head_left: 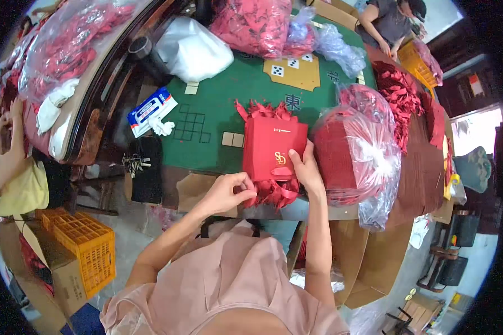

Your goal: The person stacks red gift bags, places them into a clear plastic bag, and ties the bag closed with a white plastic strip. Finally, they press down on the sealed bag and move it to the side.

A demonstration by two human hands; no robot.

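Green felt mahjong table (246, 89): our right hand (304, 167) grips the red paper gift bag (273, 148) steady, while left hand (227, 192) fingers pinch closed on its red ribbon (274, 192).

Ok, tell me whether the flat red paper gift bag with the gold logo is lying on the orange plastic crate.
No, the flat red paper gift bag lies at the green table edge under the right hand; the orange plastic crate is on the floor.

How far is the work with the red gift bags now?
Done: a small stack of red bags lies behind the one held. In hand: the right hand steadies a red bag while the left hand pinches a ribbon. Left: the full sacks beside it.
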